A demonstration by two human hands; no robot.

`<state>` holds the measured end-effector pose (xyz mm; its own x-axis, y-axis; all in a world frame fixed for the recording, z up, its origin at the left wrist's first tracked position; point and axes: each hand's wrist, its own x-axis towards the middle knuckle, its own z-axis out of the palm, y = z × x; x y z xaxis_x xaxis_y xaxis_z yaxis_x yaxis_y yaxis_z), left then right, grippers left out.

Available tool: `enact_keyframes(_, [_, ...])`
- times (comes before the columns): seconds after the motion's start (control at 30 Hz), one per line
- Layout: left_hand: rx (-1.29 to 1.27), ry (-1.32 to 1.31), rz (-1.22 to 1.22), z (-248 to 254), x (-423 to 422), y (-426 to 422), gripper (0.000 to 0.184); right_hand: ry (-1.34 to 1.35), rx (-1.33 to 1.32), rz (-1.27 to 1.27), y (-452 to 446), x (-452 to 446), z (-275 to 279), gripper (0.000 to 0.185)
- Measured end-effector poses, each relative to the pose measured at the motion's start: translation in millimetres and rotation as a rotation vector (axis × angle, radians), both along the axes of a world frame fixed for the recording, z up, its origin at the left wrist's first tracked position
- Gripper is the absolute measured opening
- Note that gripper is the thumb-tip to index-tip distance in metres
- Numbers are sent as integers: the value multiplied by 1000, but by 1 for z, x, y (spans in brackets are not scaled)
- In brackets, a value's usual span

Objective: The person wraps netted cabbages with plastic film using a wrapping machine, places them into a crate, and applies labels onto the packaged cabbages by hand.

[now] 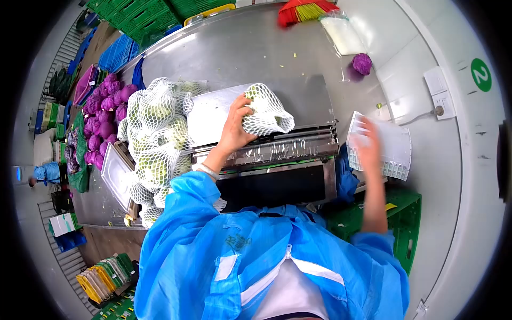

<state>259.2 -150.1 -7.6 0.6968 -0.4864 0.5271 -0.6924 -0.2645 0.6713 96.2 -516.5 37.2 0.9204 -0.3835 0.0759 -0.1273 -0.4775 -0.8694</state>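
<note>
My left hand [234, 127] grips the side of a pale green cabbage in a white foam net [266, 109]. This cabbage rests at the back edge of a metal film-wrapping machine [277, 152], which has a dark plate [272, 186] at its front. To the right, my right hand [368, 141] is smeared by motion over a white sheet with a grid pattern along its edge [394, 146]. Whether its fingers touch the sheet I cannot tell. More net-wrapped cabbages [160, 133] are piled left of the machine, beside a flat whitish surface [216, 114].
Purple cabbages [106, 114] are heaped at the far left, and a single purple cabbage [362, 64] lies at the back right near a red brush [304, 12]. A green crate [408, 224] stands low on my right. The steel table [240, 48] stretches behind the machine.
</note>
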Motion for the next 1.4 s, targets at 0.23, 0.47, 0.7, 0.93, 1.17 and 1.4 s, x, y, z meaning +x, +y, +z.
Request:
enact_keyframes(0.23, [200, 226, -127, 47, 11, 2, 62, 31, 75, 543, 157, 108, -32, 103])
enact_keyframes(0.47, [71, 391, 252, 72, -41, 64, 68, 68, -244, 366, 94, 65, -4, 87])
enact_keyframes(0.7, [585, 242, 688, -4, -103, 84, 32, 151, -801, 76, 105, 15, -42, 38])
enact_keyframes(0.93, [40, 1119, 157, 62, -71, 115, 23, 329, 753, 393, 54, 4, -4, 18])
enact_keyframes(1.17, [-802, 759, 73, 82, 16, 27, 16, -398, 877, 167, 100, 112, 24, 19])
enact_keyframes(1.4, [-317, 971, 181, -10, 42, 1, 44, 208, 348, 237, 137, 158, -57, 38])
